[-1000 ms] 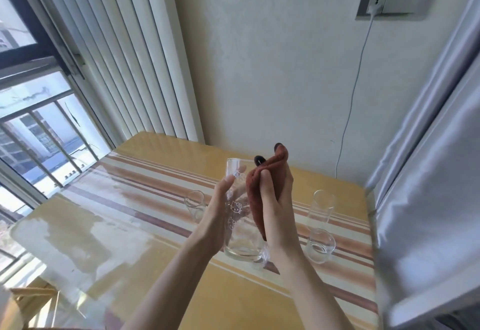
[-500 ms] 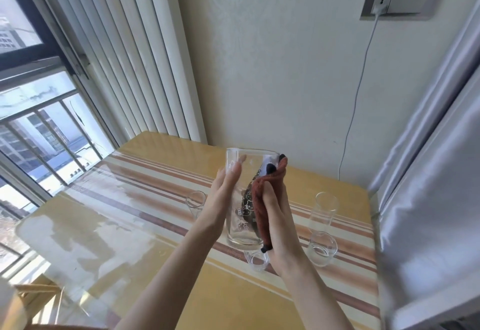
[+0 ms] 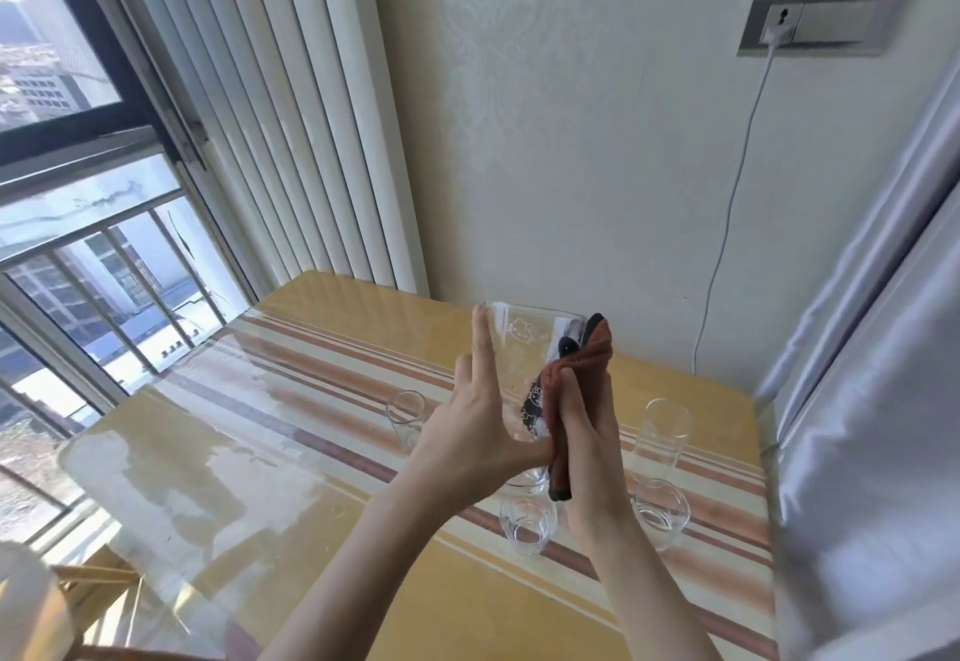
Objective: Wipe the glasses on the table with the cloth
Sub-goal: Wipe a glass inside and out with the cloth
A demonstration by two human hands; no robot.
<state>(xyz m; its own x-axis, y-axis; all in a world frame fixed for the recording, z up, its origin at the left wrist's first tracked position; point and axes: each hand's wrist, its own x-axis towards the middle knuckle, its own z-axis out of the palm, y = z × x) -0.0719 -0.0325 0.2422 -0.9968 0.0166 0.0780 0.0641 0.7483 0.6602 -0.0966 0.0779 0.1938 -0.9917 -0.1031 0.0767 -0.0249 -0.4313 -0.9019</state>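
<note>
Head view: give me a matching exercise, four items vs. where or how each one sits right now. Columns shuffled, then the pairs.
Items
1. printed glass
2. brown cloth
3. tall narrow glass
4. white cable

Places or states
A. hanging down the wall from the socket
B. standing upright on the table, near its right edge
C. pressed against the side of the held glass by the right hand
D. lifted off the table, held in the left hand

Pairs: 1-D, 2-C, 3-B, 4-A
</note>
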